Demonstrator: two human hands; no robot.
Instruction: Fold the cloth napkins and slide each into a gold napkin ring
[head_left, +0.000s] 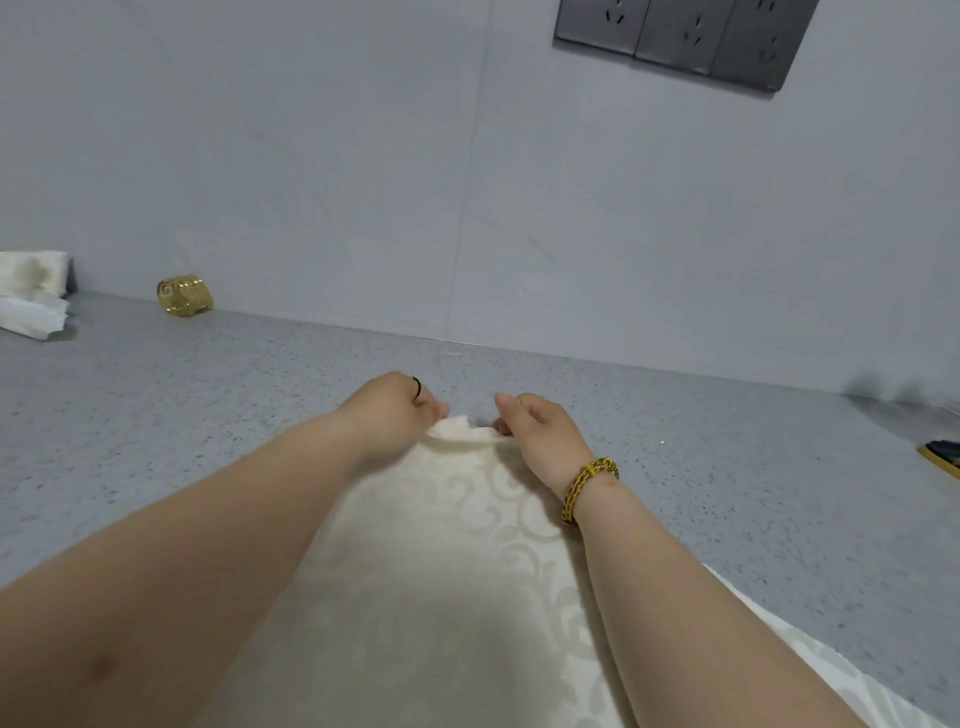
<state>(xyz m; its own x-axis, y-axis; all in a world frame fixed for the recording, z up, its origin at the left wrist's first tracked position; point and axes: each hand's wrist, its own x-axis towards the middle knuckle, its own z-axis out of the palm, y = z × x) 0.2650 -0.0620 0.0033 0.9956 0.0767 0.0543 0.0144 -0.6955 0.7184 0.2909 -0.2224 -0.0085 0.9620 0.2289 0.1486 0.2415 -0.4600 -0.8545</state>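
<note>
Napkin lies on the worktop dead ahead, cream w/ a scroll pattern, running from the near edge of view out to the hands. Both forearms lie over it, one along each side. At lower right I see a whiter strip of cloth past the right forearm.

Left hand is at the napkin's far edge, fingers curled down & clamped on the cloth. The fingertips sit behind the knuckles, so I can't tell how much cloth they've got. There's a thin dark band on one finger.

Right hand is near it at the same edge, thumb stuck out toward the left hand, fingers curled under & pinching the cloth. Btwn the two hands the edge stands up in a small hump. The hands aren't touching. A gold-colour bracelet is on the right wrist.

Ring: gold w/ a fret pattern, far left at the back of the worktop, right by the wall. I can't tell if it touches. It's well apart from napkin & hands.

Left of it, at the frame edge, is a white heap, cloth or paper, can't tell which. At the right edge is a dark thing w/ a yellow rim, cut off, can't ID. High on the wall is a row of grey sockets.
</note>
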